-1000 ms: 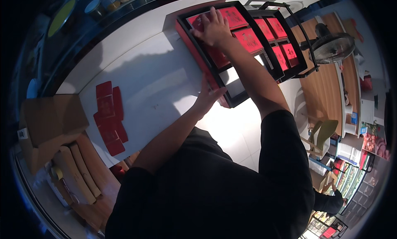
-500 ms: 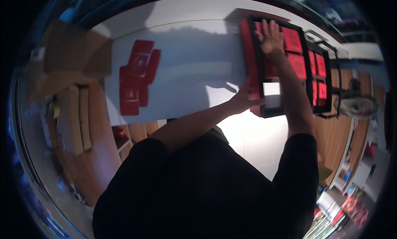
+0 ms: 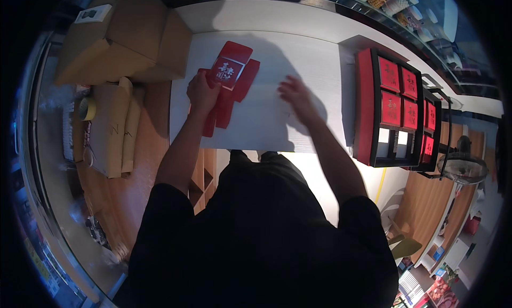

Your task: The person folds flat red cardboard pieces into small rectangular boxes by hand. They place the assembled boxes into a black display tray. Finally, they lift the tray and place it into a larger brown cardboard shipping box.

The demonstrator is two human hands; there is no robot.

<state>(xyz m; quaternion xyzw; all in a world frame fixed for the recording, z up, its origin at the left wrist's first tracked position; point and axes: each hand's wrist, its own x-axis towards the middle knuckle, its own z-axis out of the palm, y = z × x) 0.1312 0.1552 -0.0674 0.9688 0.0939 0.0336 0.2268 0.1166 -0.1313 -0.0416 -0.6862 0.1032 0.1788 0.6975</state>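
On the white table two flat, unfolded red cartons overlap, the upper carton (image 3: pixel 230 69) bearing a dark printed square with pale writing. My left hand (image 3: pixel 204 92) is closed on the lower carton (image 3: pixel 209 124), thumb on top beside the upper one; the far fingers are partly hidden. Over the bare tabletop to the right, my right hand (image 3: pixel 295 97) is raised with loosely curled, spread fingers, slightly blurred, holding nothing. Further right stands a black-rimmed red gift box (image 3: pixel 364 108) with several small red boxes (image 3: pixel 391 107) in its compartments; its near compartments show white bottoms.
A second black tray (image 3: pixel 430 128) of red boxes adjoins the gift box. A large brown cardboard box (image 3: pixel 130 41) stands at the table's left end, with folded cardboard (image 3: pixel 113 129) and a tape roll (image 3: pixel 87 109) nearby. At the far right is a fan (image 3: pixel 463 167).
Both hands have left the gift box. My left hand has come across to the flat cartons and taken hold of one; my right hand has moved left over the table. The view has shifted left.
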